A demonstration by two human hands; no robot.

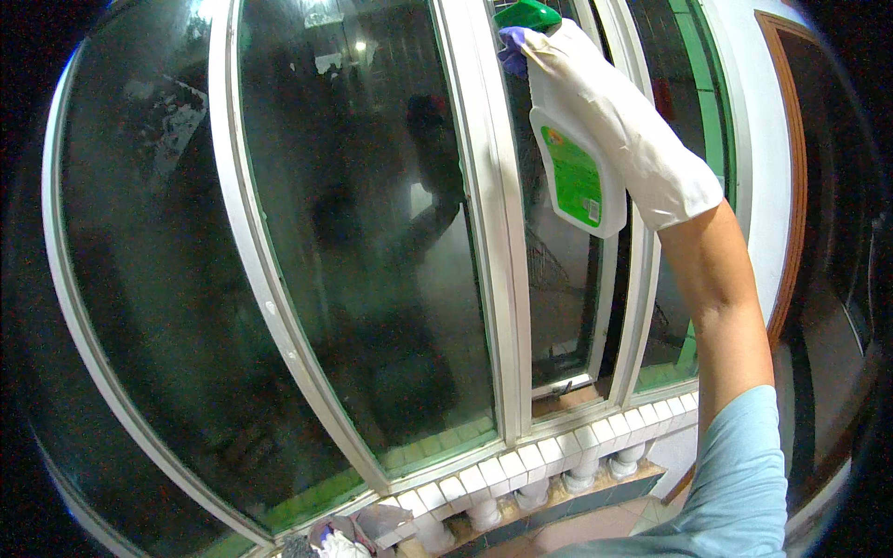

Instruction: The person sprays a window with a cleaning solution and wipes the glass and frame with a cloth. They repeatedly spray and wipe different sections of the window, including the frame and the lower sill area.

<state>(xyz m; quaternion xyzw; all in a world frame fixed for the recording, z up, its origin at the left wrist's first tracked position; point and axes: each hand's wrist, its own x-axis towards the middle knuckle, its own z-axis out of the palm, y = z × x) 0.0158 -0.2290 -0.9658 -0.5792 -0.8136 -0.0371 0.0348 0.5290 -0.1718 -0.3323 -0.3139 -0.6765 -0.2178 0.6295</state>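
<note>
My right hand (520,50), in a purple glove with a long white cuff over the forearm, is raised at the top right of the view. It grips a white plastic spray bottle (614,199) by the neck, just under its green spray head (528,14). The bottle hangs upright with a green label towards me, in front of a narrow window panel. My left hand is out of view. Large dark window panes (363,230) in white frames stand before me, with streaks and reflections on the glass.
Below the window runs a white-tiled sill (513,469) above short white balusters (534,492). A bundle of crumpled cloths (342,533) lies on the sill at the bottom. A brown-framed doorway (792,174) is at the right, beside a white wall.
</note>
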